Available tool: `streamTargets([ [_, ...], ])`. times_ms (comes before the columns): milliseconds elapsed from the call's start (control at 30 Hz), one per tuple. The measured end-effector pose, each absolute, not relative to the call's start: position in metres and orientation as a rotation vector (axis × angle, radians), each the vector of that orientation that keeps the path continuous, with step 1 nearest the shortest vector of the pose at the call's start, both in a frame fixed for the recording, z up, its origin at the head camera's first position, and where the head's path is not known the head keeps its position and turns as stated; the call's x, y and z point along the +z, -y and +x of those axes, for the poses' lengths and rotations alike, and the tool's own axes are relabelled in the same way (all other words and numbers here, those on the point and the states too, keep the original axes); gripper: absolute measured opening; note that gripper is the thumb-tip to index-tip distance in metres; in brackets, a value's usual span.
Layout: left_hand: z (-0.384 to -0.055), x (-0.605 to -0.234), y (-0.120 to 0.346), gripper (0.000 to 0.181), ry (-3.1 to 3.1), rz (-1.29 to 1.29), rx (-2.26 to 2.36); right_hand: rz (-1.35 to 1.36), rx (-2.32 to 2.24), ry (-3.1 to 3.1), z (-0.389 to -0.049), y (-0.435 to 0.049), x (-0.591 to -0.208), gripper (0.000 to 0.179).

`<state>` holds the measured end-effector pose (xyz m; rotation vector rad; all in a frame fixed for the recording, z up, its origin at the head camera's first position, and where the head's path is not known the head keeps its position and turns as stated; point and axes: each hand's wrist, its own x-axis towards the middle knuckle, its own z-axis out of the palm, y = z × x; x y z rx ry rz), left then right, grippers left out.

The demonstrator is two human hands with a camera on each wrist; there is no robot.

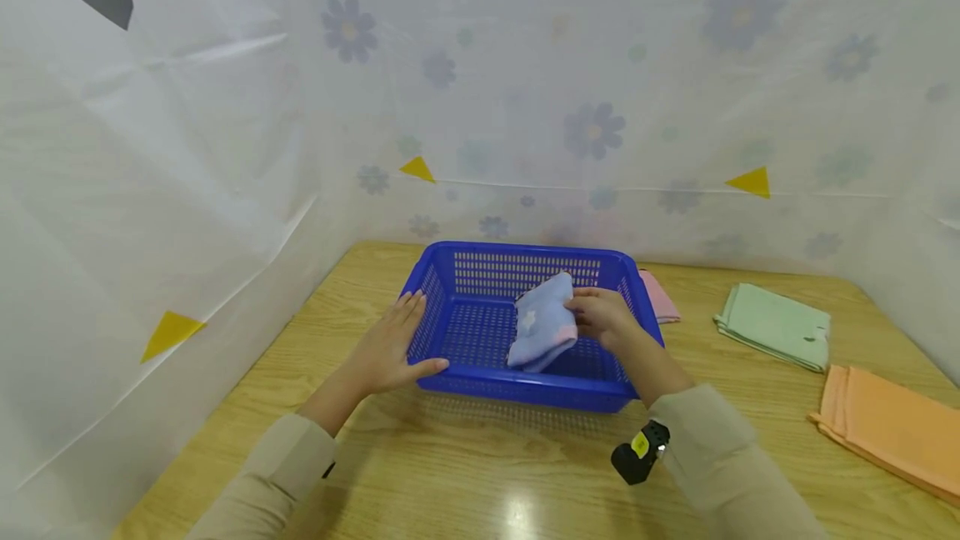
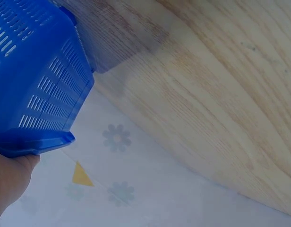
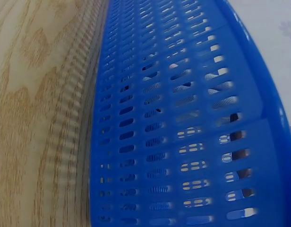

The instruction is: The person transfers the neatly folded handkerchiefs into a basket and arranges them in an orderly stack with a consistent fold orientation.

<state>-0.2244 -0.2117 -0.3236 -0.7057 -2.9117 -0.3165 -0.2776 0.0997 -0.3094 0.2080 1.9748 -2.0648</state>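
A blue plastic basket (image 1: 517, 379) with slotted walls stands on the wooden table. My left hand (image 1: 387, 347) rests at its front left corner, fingers straight and the thumb reaching over the front rim. In the left wrist view, part of the left hand (image 2: 12, 182) touches the rim of the basket (image 2: 51, 90). Inside the basket's right half, my right hand (image 1: 603, 319) pinches the right edge of a folded light blue towel (image 1: 542, 323) with a star pattern and a pink patch. The right wrist view shows mostly the slotted wall of the basket (image 3: 183, 120); the right hand's grip is hidden there.
A pink folded cloth (image 1: 660, 298) lies right behind the basket, partly hidden by it. Farther right are a green folded cloth (image 1: 776, 323) and an orange one (image 1: 892, 432) near the table's right edge. White floral sheeting (image 1: 525, 107) encloses the table (image 1: 420, 473).
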Motion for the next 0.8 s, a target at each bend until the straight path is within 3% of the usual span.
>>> streamTargets([
  [300,-0.222,-0.323,0.211,0.099,2.907,-0.708,-0.322,0.235,-1.904,-2.087,-0.277,-0.101,-0.318,0.046],
  [567,-0.223,-0.322,0.210,0.099,2.908,-0.706,-0.322,0.283,-1.682,-2.393,-0.276,-0.108,-0.322,0.033],
  [800,-0.224,-0.324,0.210,0.100,2.900,-0.715,-0.323,0.298,-1.420,-2.582,-0.277,-0.115,-0.324,0.033],
])
